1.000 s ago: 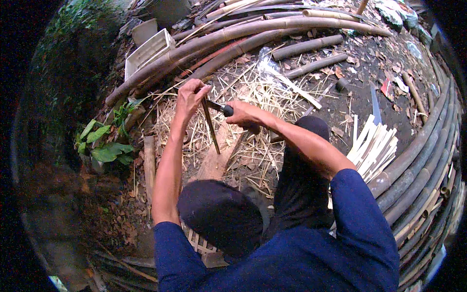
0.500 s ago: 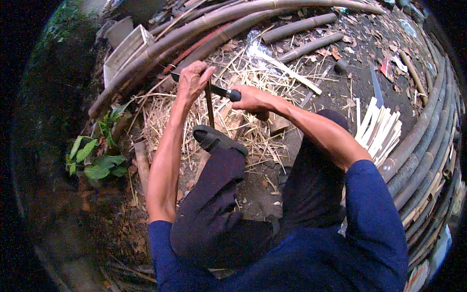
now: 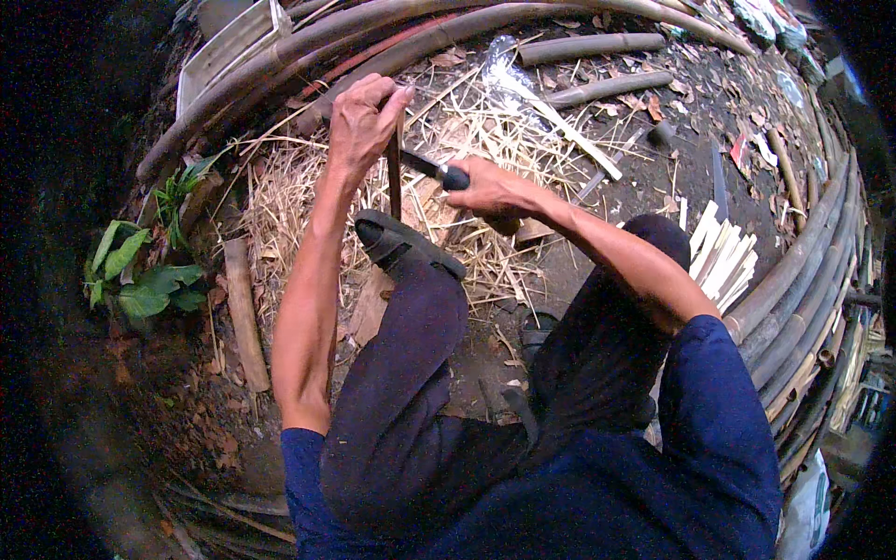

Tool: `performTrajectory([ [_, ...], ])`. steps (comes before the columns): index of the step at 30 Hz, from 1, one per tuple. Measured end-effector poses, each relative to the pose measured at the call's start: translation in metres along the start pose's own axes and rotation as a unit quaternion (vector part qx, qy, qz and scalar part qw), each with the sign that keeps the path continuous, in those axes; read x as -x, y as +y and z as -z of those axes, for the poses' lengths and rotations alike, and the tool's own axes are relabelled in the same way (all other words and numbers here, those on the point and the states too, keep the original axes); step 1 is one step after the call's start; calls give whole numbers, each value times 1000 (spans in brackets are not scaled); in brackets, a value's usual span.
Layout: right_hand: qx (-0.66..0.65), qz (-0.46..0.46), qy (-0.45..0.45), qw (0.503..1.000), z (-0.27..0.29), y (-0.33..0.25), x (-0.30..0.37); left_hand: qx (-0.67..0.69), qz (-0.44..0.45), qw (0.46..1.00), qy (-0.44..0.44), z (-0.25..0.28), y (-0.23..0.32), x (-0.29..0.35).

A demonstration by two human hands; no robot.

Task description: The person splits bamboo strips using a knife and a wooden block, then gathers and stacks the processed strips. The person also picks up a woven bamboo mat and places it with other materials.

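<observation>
- Dark strip: one piece, apparently bamboo. Position: near-upright between the hands, upper end at the left hand, lower end hidden behind the left shoe.
- Handling (judged): light, stiff along its length, slightly springy; smooth faces may slip and edges may cut. Take hold near the upper end, fingers clear of the blade line.
- Left grip: clamped on the strip's upper end, thumb against fingers.
- Right grip: the right hand is closed around the handle of one knife. The blade reaches the strip from the right; depth of contact cannot be told.
- Ground litter: pale shavings, too many to count.
- Right side: one bundle of pale strips, overlapped and not countable.
- Far side: two short bamboo lengths, one clear plastic sheet, one pale crate.
</observation>
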State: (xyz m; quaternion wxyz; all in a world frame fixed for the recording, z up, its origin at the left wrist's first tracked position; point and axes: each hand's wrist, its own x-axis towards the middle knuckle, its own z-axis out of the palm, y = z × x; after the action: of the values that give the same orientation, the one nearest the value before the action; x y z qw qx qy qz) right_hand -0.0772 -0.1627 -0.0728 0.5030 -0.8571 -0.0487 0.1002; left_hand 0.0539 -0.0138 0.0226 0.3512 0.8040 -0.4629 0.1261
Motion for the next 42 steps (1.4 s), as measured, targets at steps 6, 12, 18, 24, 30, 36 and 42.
performTrajectory([
  [6, 85, 29, 68, 994, -7, 3, 4, 15, 26, 1000, 7, 10, 10, 8],
  [12, 57, -5, 17, 998, -16, 11, 7, 8, 0, 1000, 29, 8, 12, 15],
  [18, 144, -33, 4, 989, -28, 22, 13, 2, 4, 999, 42, 7, 18, 21],
  [24, 43, 34, 32, 998, -39, 22, 25, 20, 36, 998, 46, 13, 28, 28],
  [30, -43, 38, 48, 997, -34, 0, 11, 4, 63, 997, 45, 19, 44, 26],
  [36, -34, 11, -107, 994, -70, 45, 15, -35, 85, 996, 6, 33, 42, 31],
  [42, 14, -22, -59, 998, -69, 49, 21, 5, 162, 986, -33, 29, 63, 29],
])
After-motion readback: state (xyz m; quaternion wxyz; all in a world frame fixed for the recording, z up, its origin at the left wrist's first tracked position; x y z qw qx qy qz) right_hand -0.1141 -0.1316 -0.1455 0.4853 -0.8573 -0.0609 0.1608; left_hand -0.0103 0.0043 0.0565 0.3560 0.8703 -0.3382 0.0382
